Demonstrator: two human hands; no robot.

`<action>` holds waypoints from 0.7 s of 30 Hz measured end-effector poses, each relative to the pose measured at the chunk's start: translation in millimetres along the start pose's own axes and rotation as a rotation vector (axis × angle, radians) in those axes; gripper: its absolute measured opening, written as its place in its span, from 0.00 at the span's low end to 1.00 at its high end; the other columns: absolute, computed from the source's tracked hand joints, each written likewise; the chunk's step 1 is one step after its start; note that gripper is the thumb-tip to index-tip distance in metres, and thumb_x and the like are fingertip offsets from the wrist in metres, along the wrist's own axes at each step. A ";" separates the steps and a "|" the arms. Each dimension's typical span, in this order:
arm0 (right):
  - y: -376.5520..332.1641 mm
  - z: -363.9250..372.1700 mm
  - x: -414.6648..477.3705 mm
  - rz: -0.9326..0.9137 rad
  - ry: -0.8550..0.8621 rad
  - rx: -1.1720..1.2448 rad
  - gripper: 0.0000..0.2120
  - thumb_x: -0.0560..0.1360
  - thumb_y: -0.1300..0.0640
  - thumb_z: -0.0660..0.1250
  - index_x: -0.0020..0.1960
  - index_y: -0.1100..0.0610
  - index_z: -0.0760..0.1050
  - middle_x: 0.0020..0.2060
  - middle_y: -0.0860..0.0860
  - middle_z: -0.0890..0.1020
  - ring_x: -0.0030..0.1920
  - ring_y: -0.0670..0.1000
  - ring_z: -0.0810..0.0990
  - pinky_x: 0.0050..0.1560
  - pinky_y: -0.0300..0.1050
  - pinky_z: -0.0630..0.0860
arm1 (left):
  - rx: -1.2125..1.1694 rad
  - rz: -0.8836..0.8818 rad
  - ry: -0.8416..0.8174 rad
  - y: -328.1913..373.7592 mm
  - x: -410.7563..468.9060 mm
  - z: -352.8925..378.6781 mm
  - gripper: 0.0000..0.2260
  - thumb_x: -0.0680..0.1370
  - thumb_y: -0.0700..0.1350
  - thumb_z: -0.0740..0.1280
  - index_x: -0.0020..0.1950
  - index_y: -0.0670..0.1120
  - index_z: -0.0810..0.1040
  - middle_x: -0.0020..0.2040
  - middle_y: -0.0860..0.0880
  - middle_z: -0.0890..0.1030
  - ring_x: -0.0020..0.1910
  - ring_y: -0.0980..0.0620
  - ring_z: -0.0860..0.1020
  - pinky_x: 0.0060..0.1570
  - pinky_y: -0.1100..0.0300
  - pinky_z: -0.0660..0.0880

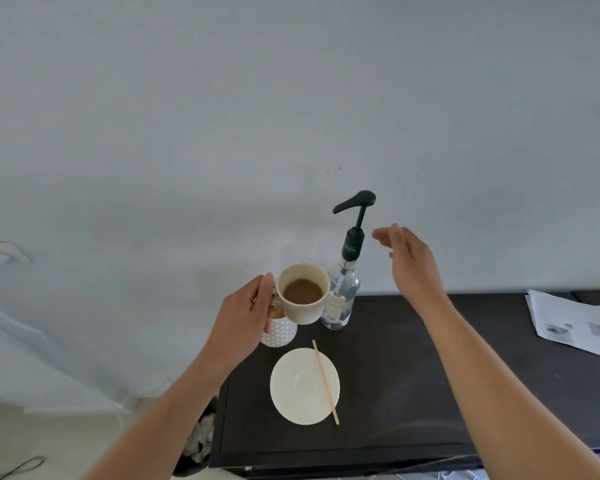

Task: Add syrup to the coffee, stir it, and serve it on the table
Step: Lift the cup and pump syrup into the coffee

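- Far left, off the table: pale floor and a dark bin with crumpled scraps inside, tucked against the table's left edge.
- Left hand closed around the handle of the cream cup, fingers curled and pinching the handle, thumb on top; cup lifted clear of the table, upright, held just beside the bottle.
- In the cup: brown coffee, well below the rim, a darker ring marking the inner wall.
- Below the lifted cup, partly hidden by the hand: a white patterned pot standing on the table; contents impossible to make out.
- Nearer the viewer on the dark table: a cream saucer, round, with a thin wooden stirrer lying diagonally across its right side, the near end overhanging the rim.
- Syrup bottle: clear glass, labelled, upright at the table's far edge, touching or almost touching the cup's right side; black pump head raised, spout pointing left above the cup.
- Right hand in the air to the right of the pump, fingers loosely spread and slightly curved, holding nothing, touching nothing.
- Far right: printed paper sheets lying flat on the table.
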State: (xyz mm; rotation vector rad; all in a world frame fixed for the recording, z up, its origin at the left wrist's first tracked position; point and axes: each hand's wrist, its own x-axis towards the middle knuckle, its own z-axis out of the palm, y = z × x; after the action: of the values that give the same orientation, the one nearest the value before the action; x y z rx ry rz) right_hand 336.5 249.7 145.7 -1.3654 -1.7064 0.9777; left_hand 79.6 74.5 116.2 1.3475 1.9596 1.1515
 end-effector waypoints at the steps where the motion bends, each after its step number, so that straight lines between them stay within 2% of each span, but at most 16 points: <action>1: 12.5 2.7 -8.5 0.025 -0.010 -0.032 0.24 0.92 0.41 0.51 0.68 0.48 0.84 0.66 0.41 0.87 0.71 0.44 0.82 0.78 0.54 0.75 | -0.005 -0.005 -0.011 -4.1 -4.5 0.7 0.23 0.92 0.58 0.54 0.43 0.52 0.76 0.32 0.43 0.82 0.30 0.58 0.76 0.37 0.67 0.74; 3: 38.3 10.2 -26.5 0.075 -0.045 -0.112 0.22 0.93 0.44 0.52 0.73 0.49 0.81 0.70 0.43 0.85 0.72 0.45 0.80 0.76 0.50 0.74 | -0.019 -0.014 -0.026 -12.1 -14.8 2.7 0.21 0.92 0.57 0.54 0.44 0.56 0.78 0.31 0.47 0.80 0.30 0.58 0.77 0.38 0.67 0.75; 5: 65.9 20.4 -45.5 0.134 -0.102 -0.195 0.22 0.93 0.46 0.53 0.77 0.49 0.79 0.73 0.46 0.83 0.69 0.44 0.78 0.69 0.44 0.72 | -0.023 -0.031 -0.035 -21.1 -25.0 5.7 0.22 0.92 0.59 0.54 0.43 0.55 0.78 0.32 0.44 0.81 0.30 0.58 0.77 0.38 0.68 0.75; 7: 96.2 33.0 -63.3 0.195 -0.171 -0.258 0.21 0.92 0.47 0.55 0.80 0.50 0.77 0.73 0.48 0.83 0.67 0.47 0.80 0.66 0.43 0.73 | -0.010 -0.057 -0.046 -32.5 -33.8 9.5 0.24 0.90 0.61 0.53 0.44 0.51 0.78 0.31 0.46 0.81 0.30 0.55 0.78 0.38 0.68 0.76; 9: 128.3 47.0 -79.4 0.230 -0.271 -0.348 0.20 0.92 0.49 0.58 0.82 0.50 0.74 0.77 0.51 0.81 0.73 0.53 0.80 0.71 0.47 0.76 | -0.010 -0.087 -0.060 -47.3 -41.2 15.3 0.24 0.89 0.61 0.53 0.45 0.49 0.78 0.31 0.49 0.80 0.31 0.54 0.78 0.39 0.68 0.77; 10: 143.4 53.7 -87.1 0.240 -0.329 -0.402 0.21 0.92 0.50 0.58 0.84 0.49 0.72 0.80 0.51 0.78 0.79 0.54 0.77 0.77 0.50 0.75 | -0.011 -0.099 -0.066 -55.6 -45.1 18.6 0.23 0.89 0.61 0.54 0.45 0.50 0.78 0.31 0.50 0.80 0.31 0.55 0.78 0.39 0.67 0.77; 12: 169.7 66.2 -100.6 0.224 -0.432 -0.514 0.24 0.92 0.50 0.58 0.88 0.49 0.66 0.88 0.49 0.67 0.88 0.54 0.64 0.86 0.54 0.64 | -0.007 -0.127 -0.077 -71.3 -52.4 25.8 0.22 0.89 0.61 0.54 0.45 0.51 0.78 0.32 0.51 0.80 0.32 0.56 0.79 0.39 0.67 0.78; 15: 195.9 78.7 -115.4 0.115 -0.492 -0.663 0.29 0.92 0.47 0.55 0.92 0.49 0.53 0.92 0.44 0.49 0.92 0.51 0.46 0.90 0.54 0.50 | -0.001 -0.180 -0.090 -93.3 -62.8 36.2 0.22 0.88 0.63 0.54 0.45 0.51 0.78 0.34 0.50 0.80 0.35 0.51 0.81 0.40 0.65 0.79; 18: 209.1 88.0 -129.6 0.014 -0.463 -0.835 0.32 0.92 0.43 0.47 0.93 0.49 0.42 0.91 0.45 0.40 0.91 0.51 0.38 0.91 0.54 0.43 | 0.032 -0.222 -0.116 -112.3 -70.7 45.8 0.22 0.87 0.64 0.54 0.46 0.51 0.77 0.35 0.49 0.81 0.36 0.51 0.81 0.42 0.62 0.80; 21: 215.9 96.4 -139.0 -0.025 -0.391 -0.910 0.32 0.92 0.43 0.41 0.92 0.50 0.37 0.91 0.46 0.37 0.91 0.50 0.36 0.91 0.54 0.41 | 0.039 -0.260 -0.132 -125.3 -77.1 55.8 0.22 0.89 0.62 0.55 0.46 0.50 0.77 0.37 0.46 0.82 0.38 0.50 0.83 0.46 0.59 0.81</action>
State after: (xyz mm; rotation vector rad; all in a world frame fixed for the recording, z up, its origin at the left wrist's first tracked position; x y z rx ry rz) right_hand 366.7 133.7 -101.0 -1.7533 -2.6424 0.4494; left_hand 89.9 4.5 -24.4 1.1164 1.9989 0.8840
